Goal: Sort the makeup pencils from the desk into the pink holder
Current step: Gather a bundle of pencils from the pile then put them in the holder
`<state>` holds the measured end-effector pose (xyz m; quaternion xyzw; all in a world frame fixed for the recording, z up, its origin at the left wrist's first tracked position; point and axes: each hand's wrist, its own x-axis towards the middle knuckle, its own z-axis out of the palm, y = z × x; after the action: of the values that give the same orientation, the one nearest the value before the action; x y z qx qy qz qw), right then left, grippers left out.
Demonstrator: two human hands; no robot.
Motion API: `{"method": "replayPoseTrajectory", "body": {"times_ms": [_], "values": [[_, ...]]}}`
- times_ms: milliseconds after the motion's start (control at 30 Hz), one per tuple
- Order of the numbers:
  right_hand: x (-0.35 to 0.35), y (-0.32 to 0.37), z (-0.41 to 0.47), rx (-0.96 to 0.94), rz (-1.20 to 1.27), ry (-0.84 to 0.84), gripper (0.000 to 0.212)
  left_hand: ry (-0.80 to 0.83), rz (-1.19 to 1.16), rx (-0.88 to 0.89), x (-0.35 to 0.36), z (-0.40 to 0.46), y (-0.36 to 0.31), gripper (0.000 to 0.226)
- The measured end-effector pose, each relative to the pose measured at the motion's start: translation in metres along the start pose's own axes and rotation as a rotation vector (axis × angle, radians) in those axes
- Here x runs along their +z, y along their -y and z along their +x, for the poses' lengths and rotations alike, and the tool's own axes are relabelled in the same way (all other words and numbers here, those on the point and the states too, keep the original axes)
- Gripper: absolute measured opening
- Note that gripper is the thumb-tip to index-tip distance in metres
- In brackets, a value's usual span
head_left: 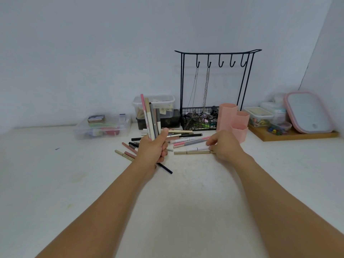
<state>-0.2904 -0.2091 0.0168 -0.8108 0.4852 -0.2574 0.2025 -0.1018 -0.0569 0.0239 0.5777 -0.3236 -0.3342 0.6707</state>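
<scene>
Makeup pencils point(183, 141) lie scattered near the desk's point(55, 183) back edge, most with long axes running left–right, a few to the left angled diagonally. I hold a bundle of pencils point(151, 118) clenched in my left hand point(153, 149); the bundle stands nearly upright, tilted slightly left, tips pointing up, with one dark pencil point(164, 168) protruding below the fist toward the desk's front-right. My right hand point(222, 146) rests on the desk at the right end of the scatter, fingers curled onto a white pencil point(197, 148); I cannot tell whether it is gripped or only touched. A beige pencil point(191, 152) lies left–right just in front of it. The pink holder point(233, 121) stands upright just behind the right hand, beside a black wire rack point(214, 86).
</scene>
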Motion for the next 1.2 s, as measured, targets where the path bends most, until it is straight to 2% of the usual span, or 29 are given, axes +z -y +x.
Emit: {"method": "replayPoseTrajectory", "body": {"times_ms": [233, 333, 400, 467, 600, 733, 933, 1100, 1200], "values": [[0.002, 0.004, -0.001, -0.029, -0.031, -0.002, 0.012, -0.012, -0.009, -0.033, 0.005, -0.003, -0.001, 0.036], [-0.002, 0.012, -0.005, -0.108, -0.028, -0.095, 0.013, -0.018, -0.014, -0.035, 0.005, -0.003, -0.001, 0.035], [-0.008, 0.027, -0.008, -0.163, 0.106, -0.203, 0.011, -0.022, -0.022, -0.04, 0.004, -0.002, -0.001, 0.035], [-0.013, 0.046, -0.014, -0.185, 0.336, -0.241, 0.009, -0.013, -0.029, -0.037, 0.004, -0.001, -0.001, 0.035], [-0.009, 0.082, -0.035, -0.166, 0.881, 0.018, 0.006, 0.04, -0.043, 0.004, 0.005, -0.004, 0.003, 0.035], [0.002, 0.094, -0.042, -0.162, 1.095, 0.13, 0.008, 0.063, -0.056, 0.021, 0.007, -0.007, 0.003, 0.031], [0.011, 0.086, -0.043, -0.137, 1.054, 0.226, 0.02, 0.085, -0.092, -0.025, 0.008, -0.009, 0.001, 0.041], [0.02, 0.085, -0.046, -0.146, 0.965, 0.218, 0.014, 0.088, -0.081, -0.025, 0.008, -0.01, 0.002, 0.048], [0.025, 0.087, -0.05, -0.223, 0.922, 0.239, 0.006, 0.086, -0.073, -0.002, 0.007, -0.01, 0.004, 0.049]]}}
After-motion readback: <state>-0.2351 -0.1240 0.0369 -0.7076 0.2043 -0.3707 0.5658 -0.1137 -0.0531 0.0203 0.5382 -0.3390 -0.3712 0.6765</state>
